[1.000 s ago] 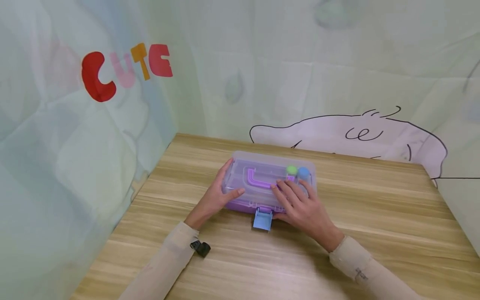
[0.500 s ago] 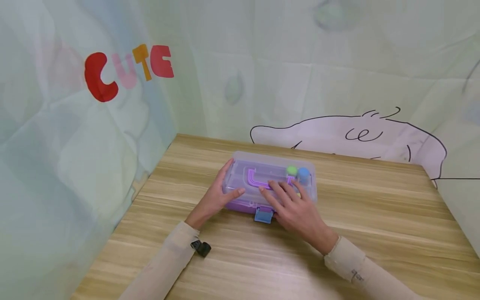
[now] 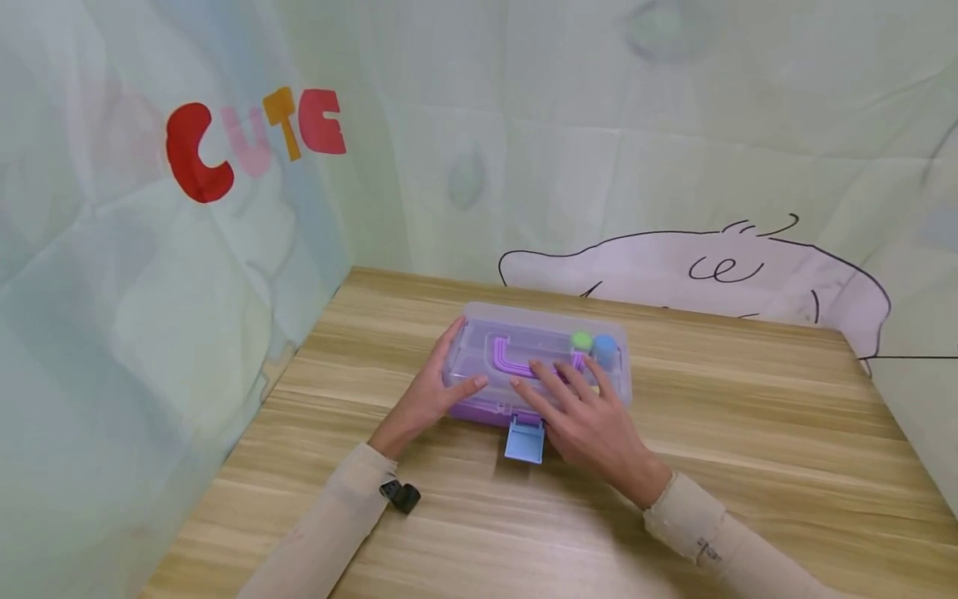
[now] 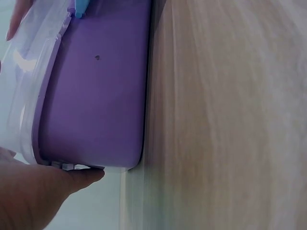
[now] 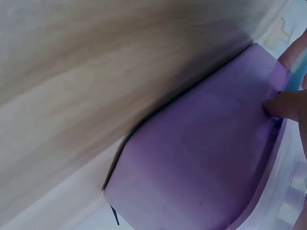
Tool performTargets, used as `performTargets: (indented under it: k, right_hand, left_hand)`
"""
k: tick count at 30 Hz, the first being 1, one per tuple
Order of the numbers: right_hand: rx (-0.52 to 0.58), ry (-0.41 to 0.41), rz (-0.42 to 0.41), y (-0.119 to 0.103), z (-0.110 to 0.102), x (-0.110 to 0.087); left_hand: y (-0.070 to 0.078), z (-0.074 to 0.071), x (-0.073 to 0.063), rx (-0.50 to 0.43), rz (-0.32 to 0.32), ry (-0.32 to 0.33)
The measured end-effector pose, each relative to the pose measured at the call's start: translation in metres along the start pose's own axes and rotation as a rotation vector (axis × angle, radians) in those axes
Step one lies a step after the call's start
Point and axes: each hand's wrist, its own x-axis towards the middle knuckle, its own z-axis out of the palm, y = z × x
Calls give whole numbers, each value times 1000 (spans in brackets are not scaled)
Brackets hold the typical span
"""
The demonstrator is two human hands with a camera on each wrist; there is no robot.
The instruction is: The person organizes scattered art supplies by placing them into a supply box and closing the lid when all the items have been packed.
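A purple plastic storage box (image 3: 479,412) with a clear lid (image 3: 516,316) sits on the wooden table. My left hand (image 3: 427,395) grips its left end, thumb over the lid's front edge and fingers along the side. Fingers of my right hand (image 3: 591,424) spread over the lid's front right. In the right wrist view, the right thumb (image 5: 283,105) presses the box's front just under the lid rim. Beside that thumb, the light blue latch (image 3: 525,441) is flipped outward from the front. A purple carrying handle (image 3: 512,366) lies flat on top, partly hidden by the right fingers.
A green round piece (image 3: 581,341) and a blue round piece (image 3: 604,345) show at the lid's right rear. The wooden table (image 3: 748,449) meets printed cloth walls at the left and back. A small black device (image 3: 401,496) is on the left sleeve.
The latch swung up toward the box by half a second ago and is flipped outward again now. My right hand has shifted slightly left over the lid; the left hand has stayed put.
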Motion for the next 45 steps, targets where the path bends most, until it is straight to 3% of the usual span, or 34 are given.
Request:
performTargets:
  k: [12, 23, 37, 45]
  right_hand:
    - [-34, -15, -45, 6, -2, -4]
    - [-6, 77, -102, 9, -2, -9]
    - [21, 19, -140, 7, 0, -5]
    - [-28, 49, -180, 2, 3, -3]
  left_hand:
    - [2, 2, 0, -1, 8, -13]
    - [3, 2, -2, 7, -1, -18]
    - [1, -4, 1, -4, 31, -19]
    - [1, -3, 1, 2, 24, -18]
